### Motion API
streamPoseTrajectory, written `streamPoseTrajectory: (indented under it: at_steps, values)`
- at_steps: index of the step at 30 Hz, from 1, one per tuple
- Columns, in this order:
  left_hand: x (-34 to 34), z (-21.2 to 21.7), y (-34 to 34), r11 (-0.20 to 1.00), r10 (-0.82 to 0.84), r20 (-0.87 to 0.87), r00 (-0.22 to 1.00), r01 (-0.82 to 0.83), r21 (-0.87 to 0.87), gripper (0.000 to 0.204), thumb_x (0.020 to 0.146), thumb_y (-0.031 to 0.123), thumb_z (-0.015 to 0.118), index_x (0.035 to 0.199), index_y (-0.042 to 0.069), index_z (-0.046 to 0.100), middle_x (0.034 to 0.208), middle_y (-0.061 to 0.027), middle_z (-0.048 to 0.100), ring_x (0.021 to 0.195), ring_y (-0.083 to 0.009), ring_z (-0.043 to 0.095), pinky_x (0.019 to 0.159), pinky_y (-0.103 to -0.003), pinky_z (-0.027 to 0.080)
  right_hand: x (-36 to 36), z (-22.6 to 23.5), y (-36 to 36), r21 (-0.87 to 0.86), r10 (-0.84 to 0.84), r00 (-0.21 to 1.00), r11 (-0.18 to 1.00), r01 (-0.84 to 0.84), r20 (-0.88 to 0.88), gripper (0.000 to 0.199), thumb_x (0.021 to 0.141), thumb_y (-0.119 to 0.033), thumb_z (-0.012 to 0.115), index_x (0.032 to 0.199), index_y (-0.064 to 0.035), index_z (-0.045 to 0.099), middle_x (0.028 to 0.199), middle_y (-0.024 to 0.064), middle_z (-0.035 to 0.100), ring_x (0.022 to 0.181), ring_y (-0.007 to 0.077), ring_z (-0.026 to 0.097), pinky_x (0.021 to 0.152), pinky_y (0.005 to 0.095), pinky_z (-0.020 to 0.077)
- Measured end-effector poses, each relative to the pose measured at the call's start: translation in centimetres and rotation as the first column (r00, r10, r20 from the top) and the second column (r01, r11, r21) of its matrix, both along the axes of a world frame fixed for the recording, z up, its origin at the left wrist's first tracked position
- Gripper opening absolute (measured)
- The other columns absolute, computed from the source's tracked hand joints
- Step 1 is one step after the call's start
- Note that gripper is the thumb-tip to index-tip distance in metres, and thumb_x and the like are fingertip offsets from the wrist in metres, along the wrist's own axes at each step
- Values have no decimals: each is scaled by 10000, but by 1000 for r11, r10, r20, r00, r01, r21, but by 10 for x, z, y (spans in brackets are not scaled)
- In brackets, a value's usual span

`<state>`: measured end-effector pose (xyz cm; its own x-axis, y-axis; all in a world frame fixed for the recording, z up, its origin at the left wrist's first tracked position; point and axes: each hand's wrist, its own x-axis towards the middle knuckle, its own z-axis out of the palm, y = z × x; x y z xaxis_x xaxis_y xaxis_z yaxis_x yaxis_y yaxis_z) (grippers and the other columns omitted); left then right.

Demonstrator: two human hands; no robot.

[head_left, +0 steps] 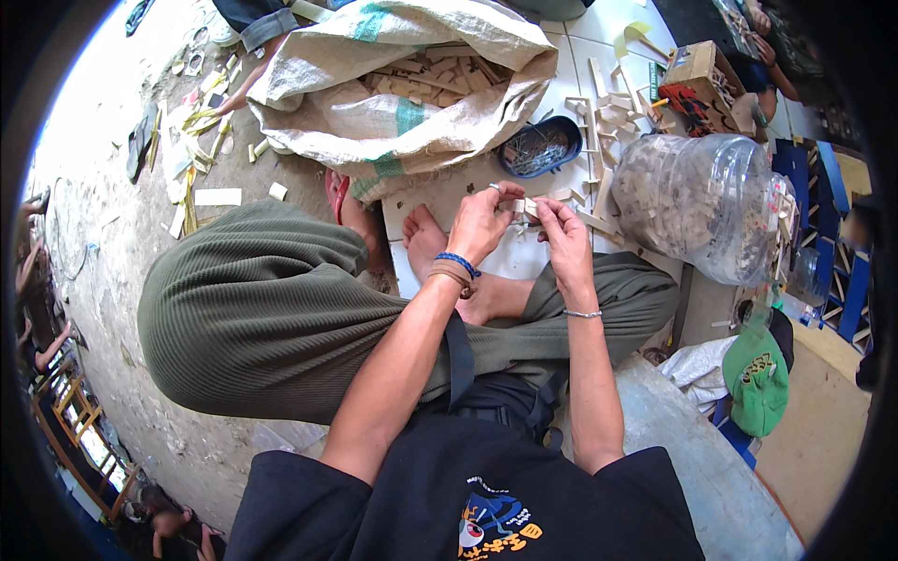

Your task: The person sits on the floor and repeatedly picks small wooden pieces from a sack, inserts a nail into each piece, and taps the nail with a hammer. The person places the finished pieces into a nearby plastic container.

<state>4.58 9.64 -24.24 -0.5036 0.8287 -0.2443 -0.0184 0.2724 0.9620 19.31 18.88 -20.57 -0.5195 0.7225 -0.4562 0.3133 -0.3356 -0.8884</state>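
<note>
The person sits cross-legged on the floor in olive ribbed trousers [253, 299], bare feet tucked in, and both forearms reach forward over the lap. The left hand [482, 224] and the right hand [566, 229] meet above a white board [449, 201] lying on the floor, each pinching one end of a small pale wooden stick piece [526, 206] held between the fingertips; both hands are closed on it, and it hangs just above the board. Judging by the spread, the assembling is well under way but far from over: a few joined stick pieces [608, 112] lie just beyond, while a dark blue oval tray of thin metal nails [538, 147] sits near the hands, a large clear plastic jug packed with small wood bits [702, 201] rests to the right, and farther off an open woven sack of cut wooden slats [412, 79] remains quite full
</note>
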Motion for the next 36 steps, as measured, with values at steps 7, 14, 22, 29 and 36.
streamPoseTrajectory:
  at_steps: [7,14,22,29,36]
  values:
    - [0,3,0,1000,-5,10,1000,5,-5,330,887,37,718,1216,55,737,1125,-175,786,1074,-331,757,928,-404,582,-1,-3,-2,4,23,999,1000,-23,28,281,1080,-256,666,1234,-31,735,1017,-19,744,890,37,614,727,216,447]
    - [-3,11,-2,997,-42,-7,999,42,-63,347,889,62,746,1236,79,753,1106,-147,798,1029,-234,769,899,-356,589,-3,-1,-3,97,22,998,995,-29,67,291,1071,-268,684,1198,-14,750,992,1,760,876,54,652,770,226,501]
    - [-4,14,-3,993,-78,-21,997,76,-88,355,880,142,812,1234,144,783,1024,-160,797,919,-243,764,828,-372,579,-6,-5,-8,219,-16,994,976,-8,107,291,1058,-248,699,1172,14,759,963,34,773,883,81,693,796,251,546]
    - [-3,19,-9,995,-103,-55,993,102,-16,492,876,197,840,1354,183,722,1156,-169,771,1075,-295,736,951,-413,574,-7,-2,-6,227,-33,988,974,-1,148,310,1055,-262,702,1169,19,763,939,24,764,852,70,667,772,259,543]
    - [-8,17,-11,992,-125,74,989,122,39,558,886,203,848,1408,103,675,1254,-139,748,1177,-232,704,1062,-396,556,-8,3,-6,224,-17,990,974,-15,143,319,1055,-270,702,1166,23,763,947,24,765,851,73,670,774,251,539]
